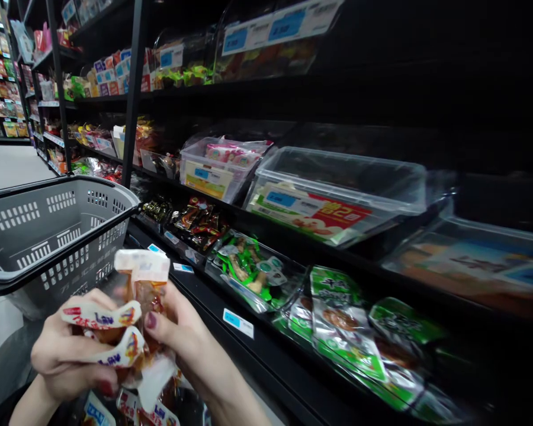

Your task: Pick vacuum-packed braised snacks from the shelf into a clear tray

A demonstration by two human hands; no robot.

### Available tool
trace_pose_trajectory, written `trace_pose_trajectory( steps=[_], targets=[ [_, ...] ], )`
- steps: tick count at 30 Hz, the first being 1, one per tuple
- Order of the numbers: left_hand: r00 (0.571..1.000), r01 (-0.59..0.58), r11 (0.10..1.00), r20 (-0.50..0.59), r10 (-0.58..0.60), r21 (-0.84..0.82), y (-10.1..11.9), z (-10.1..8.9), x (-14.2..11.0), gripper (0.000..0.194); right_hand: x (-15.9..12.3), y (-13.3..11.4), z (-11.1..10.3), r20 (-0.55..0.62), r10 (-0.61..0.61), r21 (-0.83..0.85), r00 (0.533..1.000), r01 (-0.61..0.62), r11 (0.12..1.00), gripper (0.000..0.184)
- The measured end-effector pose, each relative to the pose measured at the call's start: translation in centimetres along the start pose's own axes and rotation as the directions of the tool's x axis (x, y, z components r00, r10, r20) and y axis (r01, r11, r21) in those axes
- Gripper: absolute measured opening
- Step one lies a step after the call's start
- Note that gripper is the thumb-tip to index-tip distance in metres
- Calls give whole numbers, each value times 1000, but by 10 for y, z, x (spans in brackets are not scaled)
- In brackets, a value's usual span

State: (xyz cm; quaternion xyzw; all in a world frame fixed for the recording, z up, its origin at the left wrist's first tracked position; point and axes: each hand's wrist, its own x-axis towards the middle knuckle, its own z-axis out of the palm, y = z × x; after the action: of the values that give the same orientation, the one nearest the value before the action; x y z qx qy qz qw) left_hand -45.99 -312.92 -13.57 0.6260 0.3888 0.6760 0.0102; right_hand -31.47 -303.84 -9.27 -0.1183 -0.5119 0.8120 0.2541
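Observation:
My left hand [73,349] is closed around two small snack packets [100,316] with white tops and red and blue print. Close against it, my right hand [184,331] grips another snack packet [148,281], a clear one with a white top edge and brown contents, its thumb pressed on the front. Both hands are together above a bin, where more packets [144,408] of the same look lie below them. The lower part of the held packets is partly hidden by fingers and blurred.
A grey shopping basket [89,251] with a black rim stands to the left. Black shelves hold clear bins, among them green packs [337,322], green-wrapped snacks [244,266] and a large clear box [337,177]. A price tag [238,323] sits on the shelf edge.

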Motion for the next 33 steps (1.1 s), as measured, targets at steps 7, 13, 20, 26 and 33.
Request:
trace_pose_trajectory(
  steps=[7,13,20,26,33],
  targets=[
    [981,147,989,-121,-148,-21,-4,9,-5,22,6,5,0,-189,-67,115,980,90,989,50],
    [637,619,694,-283,-717,-367,3,16,2,38,9,-8,-14,-314,-157,53,936,182,982,42],
    [378,646,479,-296,-877,-594,-14,14,18,47,12,-9,-39,-154,-150,-8,977,151,988,41],
    [349,599,517,-382,-856,-611,-15,16,20,44,18,6,-39,158,-17,-72,987,29,997,53],
    [435,588,652,-491,-754,-479,-17,14,9,47,15,-5,-29,371,157,-306,915,-39,951,53]
  ],
)
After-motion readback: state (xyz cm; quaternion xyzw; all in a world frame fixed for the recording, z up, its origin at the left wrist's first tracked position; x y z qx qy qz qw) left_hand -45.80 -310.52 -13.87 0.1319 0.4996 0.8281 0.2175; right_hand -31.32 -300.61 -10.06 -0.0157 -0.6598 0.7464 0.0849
